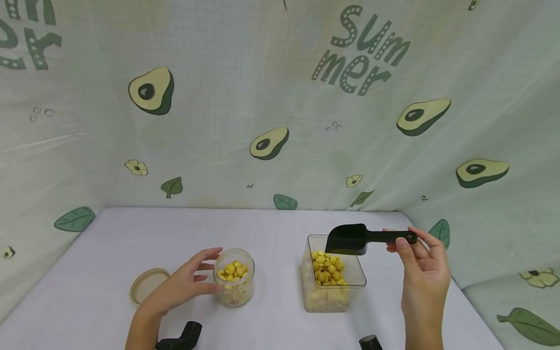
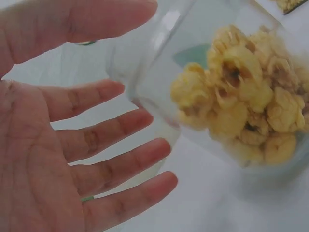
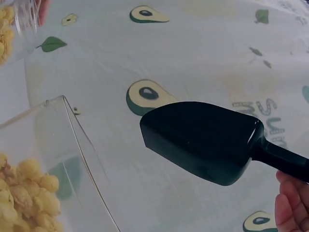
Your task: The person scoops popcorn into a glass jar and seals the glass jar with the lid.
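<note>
In the head view a black scoop [image 1: 350, 239] is held level by its handle in my right hand [image 1: 422, 272], over the rim of a clear square container [image 1: 325, 299] partly filled with yellow popcorn [image 1: 325, 268]. The right wrist view shows the scoop's blade [image 3: 203, 142] from the side; its inside is hidden there. My left hand [image 1: 188, 279] is beside a round glass jar [image 1: 234, 287] that also has popcorn in it. Its fingers [image 2: 130, 150] are spread and fairly straight around the jar's left side, at or near the glass; whether they touch it I cannot tell.
A round beige-rimmed lid [image 1: 148, 287] lies on the white table [image 1: 271, 233], left of the jar and partly behind my left forearm. Behind the table hangs a cloth [image 1: 210, 121] printed with avocados and leaves. Black wrist devices [image 1: 181, 338] show at the bottom.
</note>
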Available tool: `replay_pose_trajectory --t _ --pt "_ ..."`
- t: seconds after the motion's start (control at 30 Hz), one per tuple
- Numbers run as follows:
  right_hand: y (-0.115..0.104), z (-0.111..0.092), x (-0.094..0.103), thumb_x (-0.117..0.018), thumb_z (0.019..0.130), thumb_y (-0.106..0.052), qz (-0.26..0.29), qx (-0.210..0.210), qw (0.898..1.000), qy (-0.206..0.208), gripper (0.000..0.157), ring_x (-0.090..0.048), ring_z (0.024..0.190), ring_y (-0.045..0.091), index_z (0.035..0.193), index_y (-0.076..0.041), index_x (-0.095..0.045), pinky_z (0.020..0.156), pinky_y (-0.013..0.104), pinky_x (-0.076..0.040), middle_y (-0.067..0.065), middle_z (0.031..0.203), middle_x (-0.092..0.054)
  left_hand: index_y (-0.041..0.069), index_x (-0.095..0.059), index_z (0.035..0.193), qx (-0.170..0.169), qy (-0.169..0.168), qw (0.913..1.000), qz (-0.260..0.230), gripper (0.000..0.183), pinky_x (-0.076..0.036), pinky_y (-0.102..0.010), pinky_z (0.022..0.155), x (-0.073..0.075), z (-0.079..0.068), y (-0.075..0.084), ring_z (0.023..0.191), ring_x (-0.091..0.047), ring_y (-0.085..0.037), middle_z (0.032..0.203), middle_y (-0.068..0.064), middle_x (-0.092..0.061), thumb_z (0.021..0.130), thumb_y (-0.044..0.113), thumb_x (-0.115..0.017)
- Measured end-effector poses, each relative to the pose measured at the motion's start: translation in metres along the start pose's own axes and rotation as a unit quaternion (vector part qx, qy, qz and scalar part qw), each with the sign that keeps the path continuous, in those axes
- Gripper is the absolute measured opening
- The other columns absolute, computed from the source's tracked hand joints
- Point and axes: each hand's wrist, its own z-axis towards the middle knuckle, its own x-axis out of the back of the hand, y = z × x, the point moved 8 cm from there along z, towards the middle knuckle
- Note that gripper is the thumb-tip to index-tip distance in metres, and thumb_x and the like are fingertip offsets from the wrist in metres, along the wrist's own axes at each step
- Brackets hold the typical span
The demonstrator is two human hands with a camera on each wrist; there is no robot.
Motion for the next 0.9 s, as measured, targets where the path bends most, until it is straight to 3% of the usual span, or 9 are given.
replay_pose_trajectory --t 0.13,0.27,0.47,0.57,0.73,0.83,0.9 --pt "-0.002 0.002 0.004 -0.049 0.087 0.017 0.003 0.005 1.0 0.0 0.032 -0.067 0.075 0.017 0.117 0.007 -0.049 0.082 0.022 -0.052 0.013 0.096 -0.072 0.014 -0.036 0.139 -0.015 0.046 0.9988 -0.002 0.07 -0.033 -0.057 0.103 0.003 -0.001 0.017 0.127 -0.037 -0.039 0.142 -0.015 -0.038 0.08 0.022 -0.072" --pt "-0.004 0.003 0.006 -0.051 0.086 0.017 -0.008 0.009 1.0 0.002 0.031 -0.068 0.082 0.018 0.116 0.008 -0.049 0.076 0.021 -0.053 0.012 0.095 -0.072 0.011 -0.041 0.136 -0.056 0.104 0.9929 -0.015 0.061 -0.033 -0.053 0.106 0.0 0.002 0.039 0.128 -0.038 -0.032 0.14 -0.008 -0.044 0.083 0.019 -0.07" --pt "-0.004 0.002 0.005 -0.055 0.083 0.018 -0.046 0.018 0.999 -0.006 0.033 -0.067 0.084 0.018 0.115 0.009 -0.049 0.072 0.019 -0.054 0.01 0.096 -0.072 0.007 -0.052 0.128 -0.158 0.153 0.9751 -0.03 0.049 -0.04 -0.033 0.105 -0.03 0.011 0.068 0.123 -0.046 -0.015 0.13 -0.004 -0.053 0.083 0.013 -0.069" --pt "-0.004 0.002 0.002 -0.055 0.082 0.018 -0.067 0.025 0.997 -0.018 0.035 -0.067 0.084 0.017 0.115 0.009 -0.049 0.072 0.018 -0.054 0.008 0.096 -0.072 0.008 -0.057 0.123 -0.176 0.153 0.971 -0.052 0.043 -0.043 -0.034 0.102 -0.055 0.018 0.074 0.117 -0.05 -0.012 0.125 -0.004 -0.056 0.082 0.009 -0.069" --pt "0.0 0.001 0.0 -0.057 0.082 0.016 -0.123 0.021 0.992 -0.038 0.035 -0.064 0.084 0.014 0.116 0.008 -0.051 0.073 0.015 -0.051 0.004 0.097 -0.072 0.014 -0.058 0.121 -0.148 0.126 0.9772 -0.084 0.039 -0.044 -0.037 0.1 -0.095 0.03 0.073 0.113 -0.051 -0.013 0.122 0.0 -0.058 0.083 0.011 -0.068" --pt "0.002 0.0 -0.004 -0.058 0.083 0.014 -0.165 0.017 0.984 -0.063 0.035 -0.063 0.084 0.011 0.116 0.009 -0.05 0.076 0.013 -0.05 -0.001 0.097 -0.071 0.016 -0.056 0.124 -0.148 0.106 0.9805 -0.074 0.04 -0.044 -0.037 0.1 -0.113 0.033 0.073 0.113 -0.051 -0.016 0.122 0.001 -0.057 0.085 0.014 -0.066" --pt "0.004 -0.001 -0.007 -0.059 0.083 0.012 -0.212 0.02 0.974 -0.078 0.035 -0.062 0.085 0.009 0.117 0.009 -0.05 0.077 0.011 -0.049 -0.005 0.097 -0.071 0.016 -0.053 0.127 -0.155 0.094 0.9813 -0.065 0.042 -0.045 -0.038 0.099 -0.122 0.034 0.073 0.114 -0.051 -0.019 0.125 0.0 -0.055 0.086 0.017 -0.065"
